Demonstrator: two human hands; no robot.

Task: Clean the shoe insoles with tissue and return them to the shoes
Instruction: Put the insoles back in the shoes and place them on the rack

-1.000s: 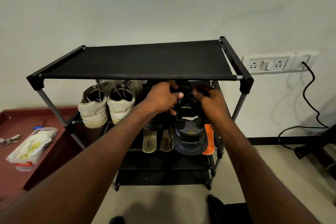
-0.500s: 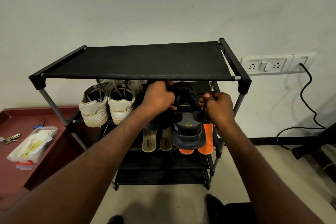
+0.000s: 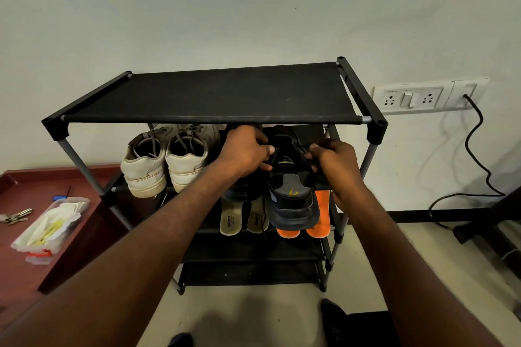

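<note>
Shoe rack (image 3: pixel 214 96): black frame with fabric shelves, set against the far wall. Maroon bench (image 3: pixel 42 186): left of the rack; a clear tub of white tissue (image 3: pixel 48 227) and keys (image 3: pixel 17 215) are carried on it.

White sneakers (image 3: pixel 163 160): one pair, second shelf, left, heels toward the camera.

Dark shoe (image 3: pixel 290 177): second shelf, right, heel overhanging the shelf edge. It is gripped at the collar by the left hand (image 3: pixel 248 152), fingers curled over the rim; the laces or tongue are pinched by the right hand (image 3: pixel 335 155). A second dark shoe (image 3: pixel 242 189) is partly hidden under the left hand.

Insoles: an orange pair (image 3: pixel 318 220) and a beige pair (image 3: pixel 242 220) are laid on the third shelf, out of any shoe.

Progress, judged: both pairs of insoles are yet to be returned; whether they are already wiped cannot be told.
</note>
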